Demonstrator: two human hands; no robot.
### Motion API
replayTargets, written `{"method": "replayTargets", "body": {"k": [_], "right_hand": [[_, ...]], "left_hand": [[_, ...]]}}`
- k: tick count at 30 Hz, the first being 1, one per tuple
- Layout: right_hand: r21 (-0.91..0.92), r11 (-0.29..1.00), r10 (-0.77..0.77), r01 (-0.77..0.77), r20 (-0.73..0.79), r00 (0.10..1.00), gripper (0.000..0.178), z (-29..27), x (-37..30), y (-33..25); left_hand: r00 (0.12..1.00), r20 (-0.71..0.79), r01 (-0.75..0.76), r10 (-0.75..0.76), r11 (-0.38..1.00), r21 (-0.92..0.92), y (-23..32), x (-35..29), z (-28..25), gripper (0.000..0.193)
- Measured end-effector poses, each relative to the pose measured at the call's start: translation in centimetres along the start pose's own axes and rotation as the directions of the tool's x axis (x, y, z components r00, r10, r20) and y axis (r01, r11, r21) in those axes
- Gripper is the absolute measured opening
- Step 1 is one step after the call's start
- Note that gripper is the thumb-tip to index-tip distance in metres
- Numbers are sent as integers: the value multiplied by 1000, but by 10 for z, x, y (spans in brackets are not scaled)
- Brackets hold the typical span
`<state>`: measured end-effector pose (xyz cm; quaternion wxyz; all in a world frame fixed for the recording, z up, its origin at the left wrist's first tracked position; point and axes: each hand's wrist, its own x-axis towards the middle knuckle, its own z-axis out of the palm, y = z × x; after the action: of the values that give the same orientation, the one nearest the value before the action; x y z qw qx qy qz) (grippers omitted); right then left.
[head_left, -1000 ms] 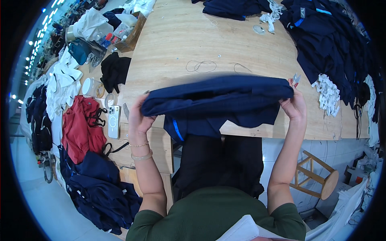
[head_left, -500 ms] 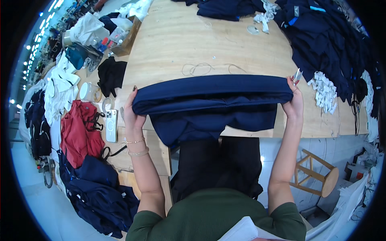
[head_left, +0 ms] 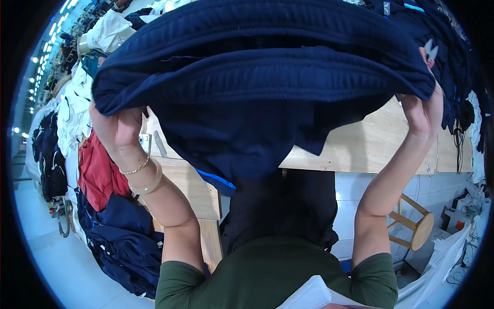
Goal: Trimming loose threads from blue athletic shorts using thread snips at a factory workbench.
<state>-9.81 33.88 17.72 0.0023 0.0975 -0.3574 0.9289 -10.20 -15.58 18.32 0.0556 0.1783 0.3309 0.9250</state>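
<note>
Navy garment (head_left: 257, 77) in both hands' grip

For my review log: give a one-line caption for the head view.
Both hands, left hand and right hand, lift a folded navy garment above a wooden table.

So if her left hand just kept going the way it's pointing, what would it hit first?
The left hand points up and forward, gripping the navy garment. Beyond that fabric probably comes the wooden table, though the cloth hides the line, so depth is uncertain.
</note>
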Motion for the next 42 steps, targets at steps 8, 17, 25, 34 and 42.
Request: {"method": "replayTargets", "body": {"k": [8,17,25,34,42], "right_hand": [[-84,924,295,-373,-463,835,25,-74,-27,132],[-212,888,284,-409,-447,848,20,-94,-57,153],[-881,472,-389,-26,-235,891,16,-51,-60,136],[-493,776,308,-392,-246,919,16,-49,2,224],[-557,743,341,-373,-164,926,15,-51,5,218]], "left_hand": [[669,-614,379,-419,903,-202,-113,-67,-145,20],[777,-606,511,169,393,765,-138,-64,-123,13],[976,85,-87,200,1,996,-196,-41,34,14],[985,-16,-20,-174,-199,980,-241,-12,-27,56],[877,-233,457,-419,582,673,-230,2,-44,47]]}}
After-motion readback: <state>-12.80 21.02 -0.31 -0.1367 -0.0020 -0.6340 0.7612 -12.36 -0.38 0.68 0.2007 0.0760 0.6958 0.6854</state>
